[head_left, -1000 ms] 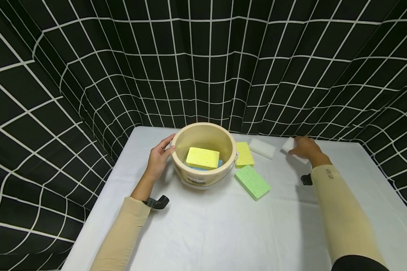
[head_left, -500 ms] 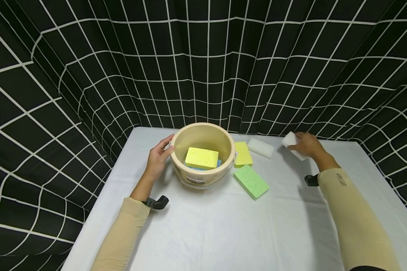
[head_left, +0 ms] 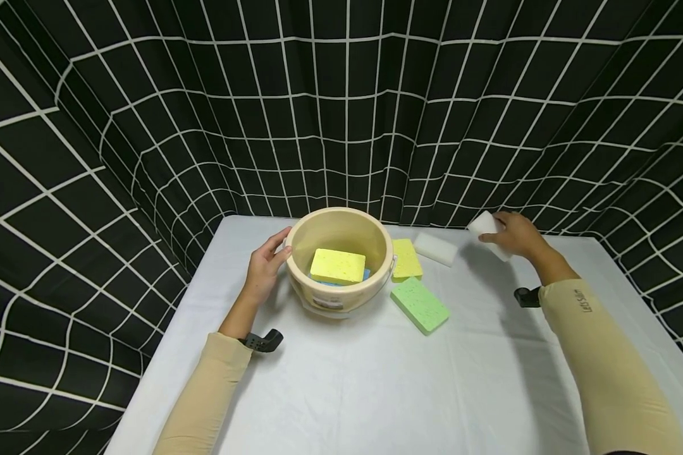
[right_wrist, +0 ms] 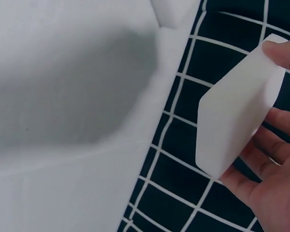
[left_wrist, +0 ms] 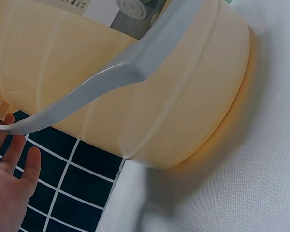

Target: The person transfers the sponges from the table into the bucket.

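My right hand [head_left: 515, 235] holds a white foam block, a melamine-type sponge [right_wrist: 239, 106], between thumb and fingers. The block is tilted above the table's far right. My left hand [head_left: 264, 265] rests against the left side of a cream plastic bucket [head_left: 341, 297]. Its fingers lie fairly straight by the end of the grey handle [left_wrist: 94, 92]. Inside the bucket a yellow sponge [head_left: 338, 266] lies over something blue [head_left: 367, 274], mostly hidden. Right of the bucket lie another yellow sponge [head_left: 406, 260], a green sponge [head_left: 420, 306] and a second white block [head_left: 436, 249].
A white cloth covers the table [head_left: 375, 385]. A black curtain with a white grid [head_left: 347, 114] hangs behind it and along both sides. The second white block lies close to the table's back edge.
My right hand has lifted the white sponge off the table and tilted it, moving slightly up and back. The left hand and bucket stay in place.
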A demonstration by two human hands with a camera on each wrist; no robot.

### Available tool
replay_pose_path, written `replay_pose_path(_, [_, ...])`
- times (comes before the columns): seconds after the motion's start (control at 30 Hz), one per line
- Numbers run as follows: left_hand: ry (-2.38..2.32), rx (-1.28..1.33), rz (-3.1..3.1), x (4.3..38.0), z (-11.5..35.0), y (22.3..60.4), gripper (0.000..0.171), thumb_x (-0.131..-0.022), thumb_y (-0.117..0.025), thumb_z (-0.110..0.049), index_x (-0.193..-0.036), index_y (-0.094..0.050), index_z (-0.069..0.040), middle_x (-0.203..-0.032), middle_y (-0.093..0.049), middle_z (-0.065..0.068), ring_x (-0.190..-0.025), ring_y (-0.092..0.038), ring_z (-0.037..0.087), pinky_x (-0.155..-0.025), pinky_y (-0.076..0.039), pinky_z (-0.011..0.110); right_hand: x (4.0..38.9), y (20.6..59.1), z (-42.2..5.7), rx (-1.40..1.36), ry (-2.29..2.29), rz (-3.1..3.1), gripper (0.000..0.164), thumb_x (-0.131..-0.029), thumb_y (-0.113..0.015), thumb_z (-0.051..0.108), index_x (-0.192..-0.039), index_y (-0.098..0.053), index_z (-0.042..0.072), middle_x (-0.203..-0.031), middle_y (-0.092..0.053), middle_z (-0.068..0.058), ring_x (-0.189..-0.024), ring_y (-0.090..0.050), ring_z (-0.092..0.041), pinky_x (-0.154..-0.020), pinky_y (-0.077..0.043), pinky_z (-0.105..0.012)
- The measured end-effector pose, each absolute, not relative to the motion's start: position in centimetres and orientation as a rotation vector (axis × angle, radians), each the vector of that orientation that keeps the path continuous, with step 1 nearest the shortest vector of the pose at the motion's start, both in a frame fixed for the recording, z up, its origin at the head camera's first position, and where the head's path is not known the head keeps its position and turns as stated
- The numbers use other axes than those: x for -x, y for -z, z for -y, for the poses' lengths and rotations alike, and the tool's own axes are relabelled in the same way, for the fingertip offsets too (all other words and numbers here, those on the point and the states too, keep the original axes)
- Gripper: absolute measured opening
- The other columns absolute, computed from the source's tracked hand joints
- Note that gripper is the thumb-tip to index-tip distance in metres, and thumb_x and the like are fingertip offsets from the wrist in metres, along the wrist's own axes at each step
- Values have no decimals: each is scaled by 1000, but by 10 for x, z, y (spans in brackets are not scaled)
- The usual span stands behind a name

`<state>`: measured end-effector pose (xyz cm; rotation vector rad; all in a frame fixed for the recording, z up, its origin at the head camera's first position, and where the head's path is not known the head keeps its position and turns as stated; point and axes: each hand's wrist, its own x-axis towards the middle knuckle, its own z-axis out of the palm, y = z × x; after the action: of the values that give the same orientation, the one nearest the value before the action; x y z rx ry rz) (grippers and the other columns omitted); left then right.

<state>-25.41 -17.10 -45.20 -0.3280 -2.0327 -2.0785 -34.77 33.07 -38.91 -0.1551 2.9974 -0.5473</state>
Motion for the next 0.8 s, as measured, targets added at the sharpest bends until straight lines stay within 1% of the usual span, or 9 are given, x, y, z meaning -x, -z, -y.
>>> replay_pose_path(0.13, [2077,324,2035,255,172,453,44,-97,-55,-7,-139,-48,4,-149,-46,18,-145,-34,23,-105,-43,11,347,383,-325,187,544,-3017,79,-88,-67,34,-139,-35,-17,-131,-44,-40,-112,-46,-48,-94,-44,-64])
replay_pose_path(0.27, [2064,307,2061,255,172,452,44,-97,-55,-8,-139,-48,3,-149,-46,16,-145,-34,22,-106,-42,11,345,374,-318,174,580,-2986,83,-89,-65,39,-142,-33,-16,-134,-40,-39,-115,-44,-49,-95,-44,-64])
replay_pose_path(0.33, [2057,300,2075,255,172,452,44,-97,-54,-8,-139,-49,3,-149,-46,16,-146,-34,22,-107,-42,12,344,369,-315,175,609,-2966,84,-89,-65,42,-143,-32,-15,-134,-41,-38,-115,-44,-48,-93,-45,-63])
replay_pose_path(0.53, [2041,293,2080,255,171,451,43,-98,-54,-8,-139,-49,3,-149,-46,16,-146,-34,22,-109,-41,13,343,352,-299,243,660,-2948,80,-90,-65,39,-142,-35,-13,-129,-47,-35,-108,-49,-43,-84,-51,-56])
replay_pose_path(0.7, [2048,291,2076,255,171,451,44,-97,-55,-9,-139,-49,2,-149,-46,15,-146,-34,21,-108,-41,12,340,342,-287,254,669,-2947,79,-90,-65,39,-143,-35,-11,-131,-44,-34,-111,-46,-43,-87,-49,-57])
replay_pose_path(0.8, [2051,295,2074,255,170,450,44,-97,-55,-7,-139,-49,3,-149,-46,16,-146,-34,22,-108,-41,12,339,338,-280,286,654,-2973,77,-89,-66,38,-142,-37,-10,-129,-45,-33,-109,-47,-43,-85,-49,-56])
